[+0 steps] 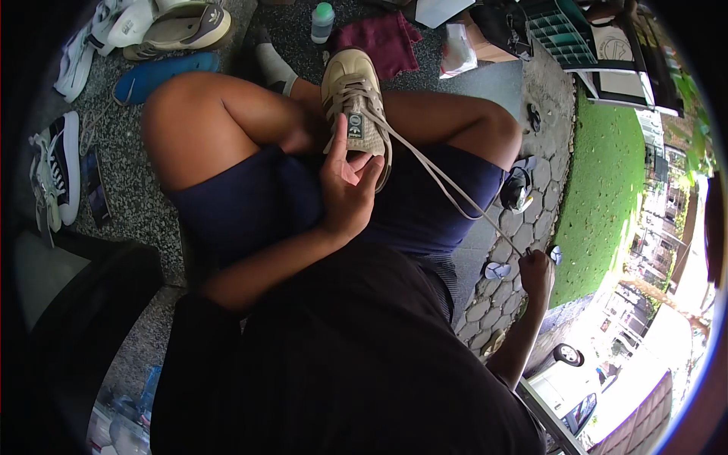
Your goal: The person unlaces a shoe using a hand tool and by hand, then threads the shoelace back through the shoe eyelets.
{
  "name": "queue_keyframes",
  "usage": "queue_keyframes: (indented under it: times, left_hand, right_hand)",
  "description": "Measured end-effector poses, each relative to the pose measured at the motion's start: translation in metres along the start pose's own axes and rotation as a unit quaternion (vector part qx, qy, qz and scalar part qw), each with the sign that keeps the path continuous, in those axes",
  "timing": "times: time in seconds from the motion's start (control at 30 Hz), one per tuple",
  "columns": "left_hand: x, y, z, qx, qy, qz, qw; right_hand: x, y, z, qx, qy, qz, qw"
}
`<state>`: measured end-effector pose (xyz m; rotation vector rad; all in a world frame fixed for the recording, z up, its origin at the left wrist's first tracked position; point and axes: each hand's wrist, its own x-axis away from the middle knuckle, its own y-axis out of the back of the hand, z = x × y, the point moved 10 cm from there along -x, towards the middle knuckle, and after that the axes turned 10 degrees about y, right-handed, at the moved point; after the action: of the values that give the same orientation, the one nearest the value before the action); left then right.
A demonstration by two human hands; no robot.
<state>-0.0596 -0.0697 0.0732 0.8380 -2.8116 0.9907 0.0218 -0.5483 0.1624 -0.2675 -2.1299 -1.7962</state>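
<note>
A beige shoe (351, 72) with dark side stripes rests between the crossed legs, its toe pointing away and its laces loose at the top. At its tongue (364, 135), my left hand (350, 186) has the index finger and thumb apart, the index finger along the tongue's edge; the other fingers are partly curled. Far out to the right, my right hand (536, 271) is closed round the end of a long shoelace (447, 178). That lace runs taut near the hand, while another strand sags in a loop over the right thigh.
Several other shoes lie at the left, including a blue one (163, 74) and a black-and-white sneaker (67, 168). Beyond the shoe are a green-capped bottle (322, 24) and a maroon cloth (379, 42). A green crate (559, 34) stands at the upper right; sandals (518, 186) lie on the paving.
</note>
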Motion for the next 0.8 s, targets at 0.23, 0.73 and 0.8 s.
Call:
queue_keyframes:
  times: [0.23,0.73,0.8]
  left_hand:
    - [0.022,-0.009,-0.003,-0.034,0.063,0.079,0.994]
    - [0.020,0.021,0.019,-0.089,0.197,0.101,0.971]
    - [0.023,0.019,0.022,-0.104,0.211,0.111,0.966]
  right_hand:
    - [-0.036,0.038,0.015,0.006,0.030,-0.113,0.993]
    - [-0.098,0.015,0.372,-0.346,0.375,0.055,0.858]
    - [-0.086,0.028,0.375,-0.352,0.409,-0.018,0.842]
